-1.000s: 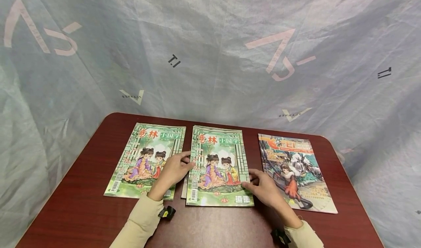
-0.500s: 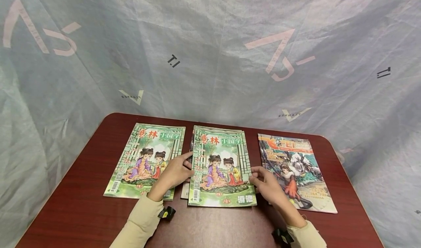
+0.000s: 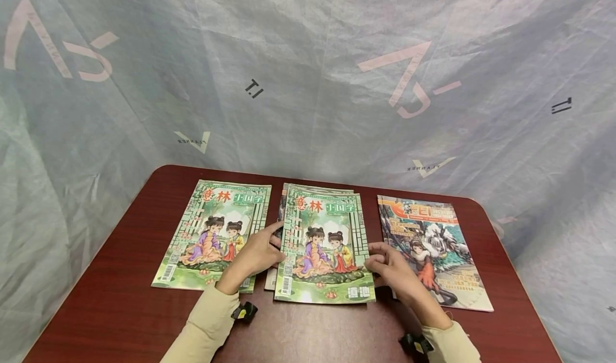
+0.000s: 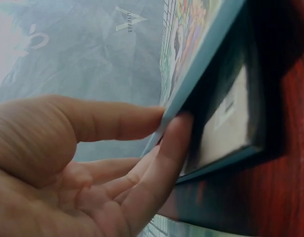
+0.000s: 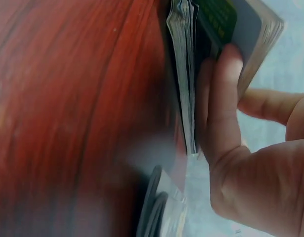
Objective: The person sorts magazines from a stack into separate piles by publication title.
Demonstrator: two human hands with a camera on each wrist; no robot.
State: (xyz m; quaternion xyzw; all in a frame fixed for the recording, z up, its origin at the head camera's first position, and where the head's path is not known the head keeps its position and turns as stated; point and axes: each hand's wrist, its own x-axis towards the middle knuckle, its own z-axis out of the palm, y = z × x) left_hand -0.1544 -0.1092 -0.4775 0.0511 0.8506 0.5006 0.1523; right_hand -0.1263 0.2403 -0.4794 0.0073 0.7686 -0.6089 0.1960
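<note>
In the middle of the table lies a small stack, topped by a green magazine point(image 3: 327, 245) with two cartoon children on its cover. My left hand point(image 3: 260, 250) pinches its left edge between thumb and fingers. On the opposite edge, my right hand point(image 3: 394, 269) holds it the same way. Both wrist views show this magazine raised and tilted off the ones below. Beneath it, in the right wrist view, are the page edges of the lower magazines point(image 5: 184, 74). A pale back corner of a lower magazine point(image 4: 231, 118) shows in the left wrist view.
A matching green magazine point(image 3: 212, 234) lies to the left, partly behind my left forearm. To the right is a magazine point(image 3: 433, 250) with an orange title and a red-gloved figure. A grey printed cloth point(image 3: 308, 85) hangs behind the dark red table point(image 3: 115, 256).
Held in both hands, the top green magazine has shifted slightly right, uncovering more of those beneath at the left and far edges. My right hand has moved a little right with it.
</note>
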